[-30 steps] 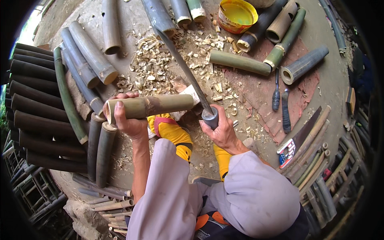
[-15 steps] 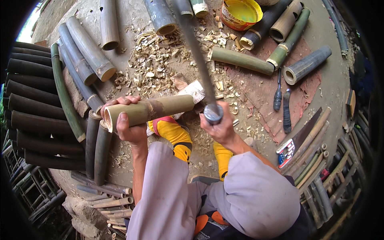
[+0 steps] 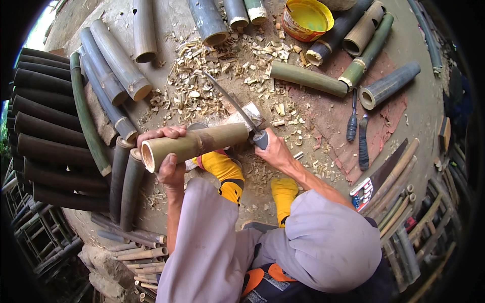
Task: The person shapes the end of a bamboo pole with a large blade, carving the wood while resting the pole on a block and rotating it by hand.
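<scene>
My left hand [image 3: 173, 170] grips a pale tan bamboo tube [image 3: 217, 140] near its open left end, fingers over the top and thumb in front. The tube lies almost level, its right end a little higher and close to my right hand [image 3: 275, 151]. That hand is closed round the dark handle of a machete [image 3: 233, 102], whose curved blade points away and to the left, low over the ground beyond the tube's right end. Under the blade sits a pale wooden block [image 3: 246, 114]; whether the blade touches block or tube I cannot tell.
Wood chips [image 3: 202, 96] litter the ground ahead. Bamboo tubes [image 3: 308, 78] lie around the far side, with a yellow bucket [image 3: 307, 21]. A handsaw [image 3: 376, 179] and two dark-handled tools [image 3: 362, 144] rest at right. Dark bamboo pieces [image 3: 55, 144] are stacked left. My yellow-socked feet [image 3: 284, 199] are close by.
The machete has swung down from upright, its blade now low beyond the tube's right end. My right hand has dropped slightly; the tube has shifted a little right and down.
</scene>
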`<state>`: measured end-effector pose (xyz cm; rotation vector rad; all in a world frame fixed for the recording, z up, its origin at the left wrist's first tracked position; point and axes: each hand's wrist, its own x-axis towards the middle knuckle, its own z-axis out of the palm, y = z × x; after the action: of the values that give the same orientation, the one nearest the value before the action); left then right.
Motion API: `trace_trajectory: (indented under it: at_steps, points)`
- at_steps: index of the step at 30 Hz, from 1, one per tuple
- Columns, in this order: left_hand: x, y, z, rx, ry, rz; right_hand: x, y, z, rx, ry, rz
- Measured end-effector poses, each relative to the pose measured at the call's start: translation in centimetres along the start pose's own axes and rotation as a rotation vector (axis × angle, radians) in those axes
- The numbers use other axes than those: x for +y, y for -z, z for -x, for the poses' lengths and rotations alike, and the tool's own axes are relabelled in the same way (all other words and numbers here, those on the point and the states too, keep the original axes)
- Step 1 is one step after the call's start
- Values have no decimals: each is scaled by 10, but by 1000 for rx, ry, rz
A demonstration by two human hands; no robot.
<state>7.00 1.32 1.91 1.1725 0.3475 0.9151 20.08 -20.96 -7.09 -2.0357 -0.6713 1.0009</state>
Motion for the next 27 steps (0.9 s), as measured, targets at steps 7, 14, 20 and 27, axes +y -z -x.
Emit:
trace_trajectory:
  at_steps: [7,14,20,27]
  points:
    - [13,14,-2,-36,-59,-242,-40,6,24,210,282,-313]
    - [8,-10,-14,523,162,61,-15,12,7,56,-29,24]
    - [11,-18,-14,526,25,-49,-85,30,25,397,394,-36]
    - [3,-19,-3,423,-19,-37,-4,5,-2,22,-52,13]
